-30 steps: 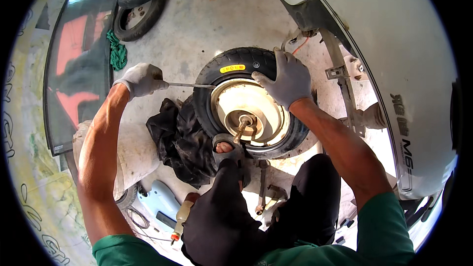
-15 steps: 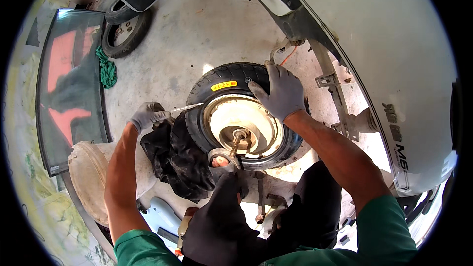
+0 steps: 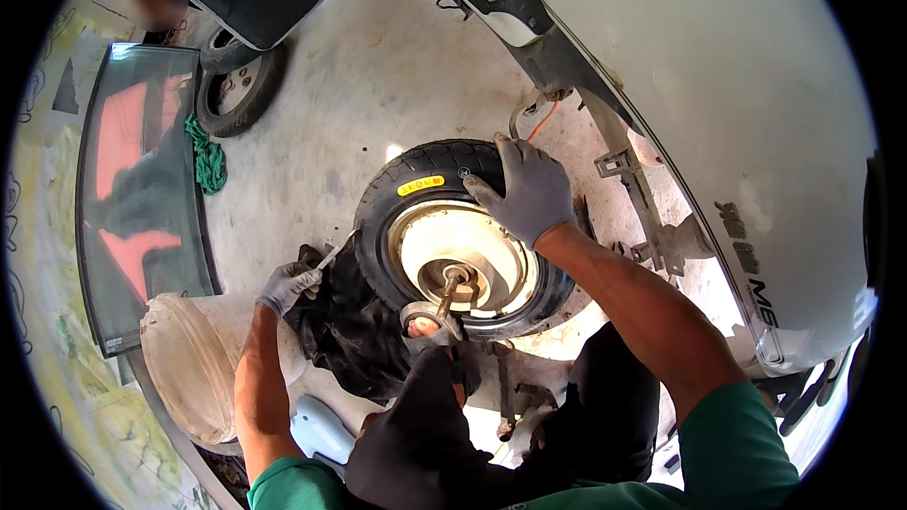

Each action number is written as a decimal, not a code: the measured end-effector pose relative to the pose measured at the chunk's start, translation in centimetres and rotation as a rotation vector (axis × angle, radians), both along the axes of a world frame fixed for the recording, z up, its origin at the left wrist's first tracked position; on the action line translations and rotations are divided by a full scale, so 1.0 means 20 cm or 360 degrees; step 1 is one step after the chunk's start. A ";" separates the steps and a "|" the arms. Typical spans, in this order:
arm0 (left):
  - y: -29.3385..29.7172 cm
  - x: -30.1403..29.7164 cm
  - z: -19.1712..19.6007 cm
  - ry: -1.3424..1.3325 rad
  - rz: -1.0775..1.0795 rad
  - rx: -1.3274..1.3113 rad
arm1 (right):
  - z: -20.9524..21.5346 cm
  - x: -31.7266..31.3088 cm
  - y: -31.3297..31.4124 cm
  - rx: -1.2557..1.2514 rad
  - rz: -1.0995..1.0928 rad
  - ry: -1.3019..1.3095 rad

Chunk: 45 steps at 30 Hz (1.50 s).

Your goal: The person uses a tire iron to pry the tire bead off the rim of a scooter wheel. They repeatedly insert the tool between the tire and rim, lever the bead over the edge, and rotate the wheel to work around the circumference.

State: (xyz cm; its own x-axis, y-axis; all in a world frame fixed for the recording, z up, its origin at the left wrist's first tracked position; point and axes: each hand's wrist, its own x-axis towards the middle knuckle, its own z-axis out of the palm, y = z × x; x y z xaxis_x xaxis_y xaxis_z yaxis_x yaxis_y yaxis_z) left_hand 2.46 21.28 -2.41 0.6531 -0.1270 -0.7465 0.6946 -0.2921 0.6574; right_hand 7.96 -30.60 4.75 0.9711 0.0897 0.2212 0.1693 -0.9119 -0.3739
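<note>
A black tyre (image 3: 385,191) with a yellow label sits on a pale metal hub wheel (image 3: 425,250), whose axle (image 3: 448,295) points toward me. My right hand (image 3: 537,191), in a grey glove, lies on the upper right of the tyre, fingers spread. Gloved as well, my left hand (image 3: 291,287) is closed round a slim metal bar like a tyre lever (image 3: 337,251). The bar's tip is by the tyre's left outer edge; I cannot tell if they touch. Black cloth (image 3: 354,335) lies bunched between that hand and the wheel.
A white vehicle panel (image 3: 699,94) takes up the right side. Leaning at left is a glass pane (image 3: 142,198), with a green rag (image 3: 208,162) beside it and a pale bucket (image 3: 194,368) below. Loose tyres (image 3: 260,99) lie farther back. Another person's blurred part shows at top left.
My left hand has drawn the bar back, down and left. Its tip has gone from near the rim to the tyre's outer edge. My right hand stays on the tyre; the view has shifted slightly.
</note>
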 end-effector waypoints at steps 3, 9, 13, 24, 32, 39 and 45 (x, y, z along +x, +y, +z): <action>-0.08 0.01 0.02 -0.0144 -0.0170 0.0273 | 0.00 0.01 -0.01 -0.0005 -0.0014 -0.0005; -0.76 0.51 0.32 -0.0938 -0.0423 0.0083 | 0.01 0.02 -0.02 -0.0013 -0.0014 0.0050; -1.16 0.69 0.38 -0.0795 -0.0894 0.0088 | 0.01 0.01 0.01 0.0016 0.0022 0.0008; -1.28 0.63 0.37 -0.1020 -0.0803 0.0537 | -0.01 0.02 -0.01 -0.0044 -0.0015 -0.0014; -1.21 0.65 0.33 -0.0932 -0.0603 0.0259 | 0.02 -0.15 -0.07 0.0428 -0.0268 -0.0014; -1.22 0.63 0.34 -0.0997 -0.0626 0.0314 | -0.05 -0.34 -0.15 0.0601 -0.0743 0.0427; -1.18 0.61 0.26 -0.1093 -0.0584 0.0229 | -0.09 -0.35 -0.16 0.0512 -0.0595 0.0245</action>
